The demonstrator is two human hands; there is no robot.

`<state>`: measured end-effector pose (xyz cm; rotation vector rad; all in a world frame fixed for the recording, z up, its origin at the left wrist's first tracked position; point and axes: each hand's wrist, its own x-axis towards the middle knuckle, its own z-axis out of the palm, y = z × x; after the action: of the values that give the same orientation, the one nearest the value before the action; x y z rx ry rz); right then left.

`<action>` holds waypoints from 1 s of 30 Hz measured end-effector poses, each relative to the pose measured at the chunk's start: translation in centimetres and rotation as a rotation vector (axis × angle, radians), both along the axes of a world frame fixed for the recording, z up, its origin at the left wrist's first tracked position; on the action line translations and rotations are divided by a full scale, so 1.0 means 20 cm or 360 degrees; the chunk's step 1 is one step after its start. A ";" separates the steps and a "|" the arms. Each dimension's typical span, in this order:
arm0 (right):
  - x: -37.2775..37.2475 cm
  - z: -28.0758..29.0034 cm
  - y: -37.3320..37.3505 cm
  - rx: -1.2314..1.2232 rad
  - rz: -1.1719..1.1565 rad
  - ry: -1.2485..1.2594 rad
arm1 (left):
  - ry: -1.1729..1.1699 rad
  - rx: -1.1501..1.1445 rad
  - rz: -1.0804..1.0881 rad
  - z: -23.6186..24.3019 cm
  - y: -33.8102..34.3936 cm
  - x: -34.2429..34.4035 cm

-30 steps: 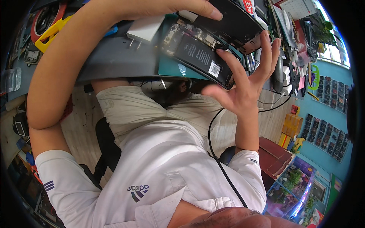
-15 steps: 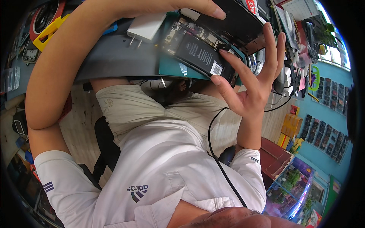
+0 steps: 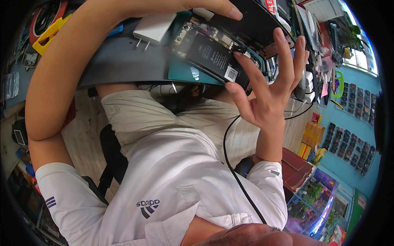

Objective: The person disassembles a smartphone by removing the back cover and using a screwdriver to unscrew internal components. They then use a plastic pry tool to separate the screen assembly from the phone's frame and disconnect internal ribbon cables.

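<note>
An opened phone (image 3: pixel 219 61) with a black battery and exposed circuitry lies tilted on a teal mat (image 3: pixel 177 69) at the desk's front edge. Its dark screen panel (image 3: pixel 256 28) is raised along the far side, held by my left hand (image 3: pixel 213 8), whose thumb presses on it; the other fingers are out of sight. My right hand (image 3: pixel 269 94) has its fingers spread: the index tip touches the phone's interior beside the battery, the thumb is by the lower edge, and the others rise near the panel's right end. A white charger (image 3: pixel 154 26) lies left of the phone.
Grey desk (image 3: pixel 115 65) with a yellow plastic object (image 3: pixel 51 37) and red ring-shaped item (image 3: pixel 41 18) at left. Cluttered tools, papers and a power strip (image 3: pixel 308 84) at right. A black cable (image 3: pixel 230 164) crosses my body. Small parts hang on the blue wall (image 3: pixel 349 147).
Compared with a second ago, my right hand is a little higher and further right, its thumb lifted to the phone's lower edge. My left hand and the panel have barely moved.
</note>
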<state>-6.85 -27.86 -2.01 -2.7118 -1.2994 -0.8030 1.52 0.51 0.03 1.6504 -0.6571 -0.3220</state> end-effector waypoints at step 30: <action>-0.03 -0.12 0.01 0.0138 -0.0031 -0.0067 | -0.0071 -0.0052 -0.0016 -0.05 -0.05 0.01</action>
<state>-7.42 -27.68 -4.43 -2.6586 -1.2173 -0.9009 1.72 -0.46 -0.92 1.6274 -0.7009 -0.2806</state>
